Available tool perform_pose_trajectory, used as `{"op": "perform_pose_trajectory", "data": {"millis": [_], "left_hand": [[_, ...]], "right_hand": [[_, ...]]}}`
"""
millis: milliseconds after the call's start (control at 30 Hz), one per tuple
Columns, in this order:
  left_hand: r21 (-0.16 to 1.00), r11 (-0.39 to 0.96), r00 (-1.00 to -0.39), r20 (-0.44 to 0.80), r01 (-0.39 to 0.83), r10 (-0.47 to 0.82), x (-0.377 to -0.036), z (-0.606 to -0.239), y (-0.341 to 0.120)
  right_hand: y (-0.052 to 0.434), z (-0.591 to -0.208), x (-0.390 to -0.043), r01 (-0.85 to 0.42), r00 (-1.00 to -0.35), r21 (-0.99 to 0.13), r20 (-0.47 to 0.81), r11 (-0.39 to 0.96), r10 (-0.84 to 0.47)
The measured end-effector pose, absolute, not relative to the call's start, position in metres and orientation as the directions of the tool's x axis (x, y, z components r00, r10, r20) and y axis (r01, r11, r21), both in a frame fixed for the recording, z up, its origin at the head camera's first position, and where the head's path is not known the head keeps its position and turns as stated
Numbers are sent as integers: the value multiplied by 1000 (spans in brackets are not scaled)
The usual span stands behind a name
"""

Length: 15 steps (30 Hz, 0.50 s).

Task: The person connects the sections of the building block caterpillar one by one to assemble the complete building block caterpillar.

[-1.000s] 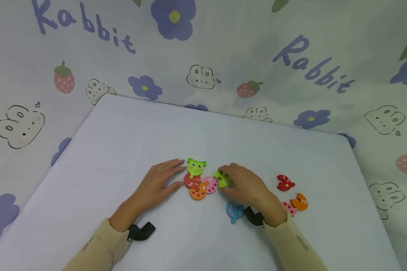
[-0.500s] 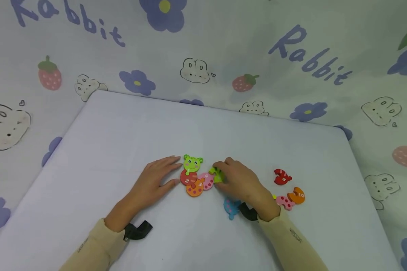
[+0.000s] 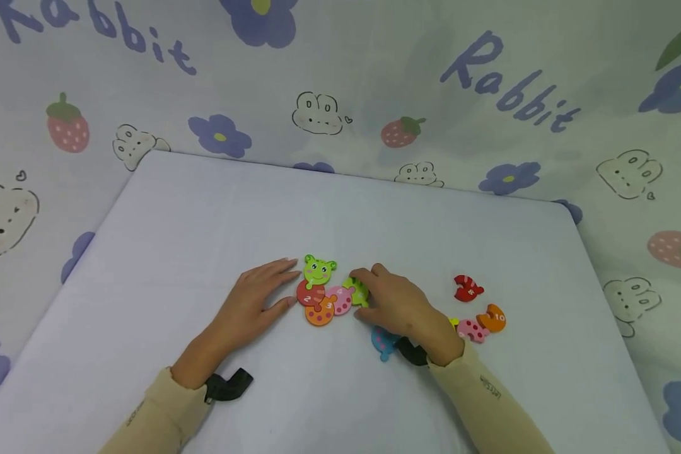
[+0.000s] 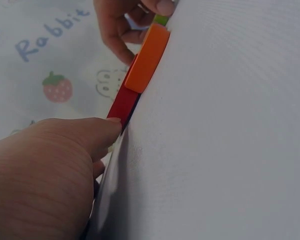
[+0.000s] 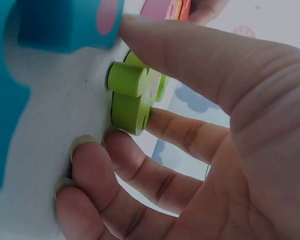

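Note:
A partly joined caterpillar puzzle lies mid-table: a green smiling head piece (image 3: 318, 269), a red piece (image 3: 306, 294), an orange piece (image 3: 319, 314) and a pink piece (image 3: 341, 300). My left hand (image 3: 254, 304) lies at its left side with fingers extended. In the left wrist view its thumb (image 4: 107, 131) touches the red piece's edge. My right hand (image 3: 396, 304) is curled round a green puzzle piece (image 5: 129, 107), which sits against the pink piece's right side. Index and middle fingertips meet this green piece in the right wrist view, while the thumb (image 5: 155, 42) lies across it.
A blue puzzle piece (image 3: 383, 343) lies below the right hand, partly covered by the wrist. Farther right are a loose red piece (image 3: 466, 289), a pink piece (image 3: 473, 331), an orange piece (image 3: 493, 318) and a partly hidden yellow piece (image 3: 453, 322). Printed fabric (image 3: 352, 69) hangs behind the white table.
My right hand has moved the green piece left, up against the pink piece. The left hand keeps its place beside the puzzle. The head view has shifted slightly.

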<state>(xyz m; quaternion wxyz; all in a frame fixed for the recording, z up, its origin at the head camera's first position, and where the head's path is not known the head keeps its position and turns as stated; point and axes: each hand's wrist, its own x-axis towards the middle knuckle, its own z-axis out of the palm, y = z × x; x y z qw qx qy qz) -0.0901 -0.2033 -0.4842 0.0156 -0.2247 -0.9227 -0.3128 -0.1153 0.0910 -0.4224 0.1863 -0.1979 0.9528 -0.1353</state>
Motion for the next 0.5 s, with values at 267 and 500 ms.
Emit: {"op": "perform_pose_trajectory", "data": {"millis": [267,500], "left_hand": [[571,699,-895,173,431,411,-93,-483,-202],[574,702,-900,166,421,404,-89,-482,-203]], "right_hand": [[98,-421,-113,-307,-865,-301,-309,903,-397],[118,-423,-100,-297,-875,-337,-277,893,-396]]}}
